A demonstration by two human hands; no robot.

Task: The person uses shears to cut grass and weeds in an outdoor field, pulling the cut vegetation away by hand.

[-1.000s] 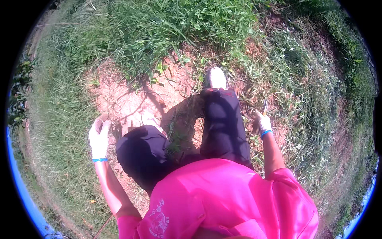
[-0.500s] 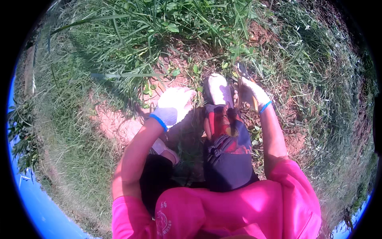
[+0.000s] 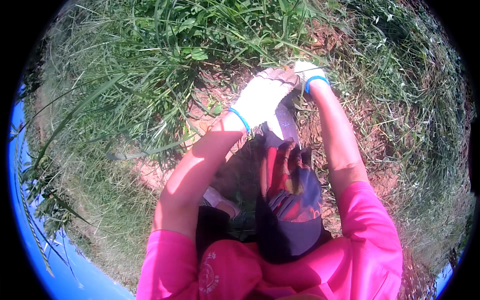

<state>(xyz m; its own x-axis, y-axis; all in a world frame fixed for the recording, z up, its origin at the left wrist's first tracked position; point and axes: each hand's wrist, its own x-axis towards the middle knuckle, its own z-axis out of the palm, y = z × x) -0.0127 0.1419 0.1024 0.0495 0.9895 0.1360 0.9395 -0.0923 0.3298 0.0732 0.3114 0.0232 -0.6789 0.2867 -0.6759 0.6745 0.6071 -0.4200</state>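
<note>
My left hand [image 3: 265, 95], in a white knit glove with a blue cuff, reaches forward and right over my shoe [image 3: 286, 122]. Its fingers are bent and pressed together beside my right hand [image 3: 307, 72], which wears a matching glove. The right fingers are closed too, largely hidden behind the left ones and the wrist. A small orange-brown bit shows at the left fingertips; what either hand holds cannot be made out. Both hands are low at the near edge of the green grass [image 3: 235, 37], with a few blades crossing by the right glove.
Reddish bare soil [image 3: 205, 100] shows between the grass and my legs. Flattened, drier grass [image 3: 400, 100] spreads on the right. Long blades [image 3: 80, 112] arch up on the left. A dark patterned cloth piece [image 3: 292, 200] covers my right leg.
My left hand has moved forward and right to meet the right hand. The right hand has shifted forward and slightly left; the thin brown-and-metal tool seen beside it earlier is now hidden.
</note>
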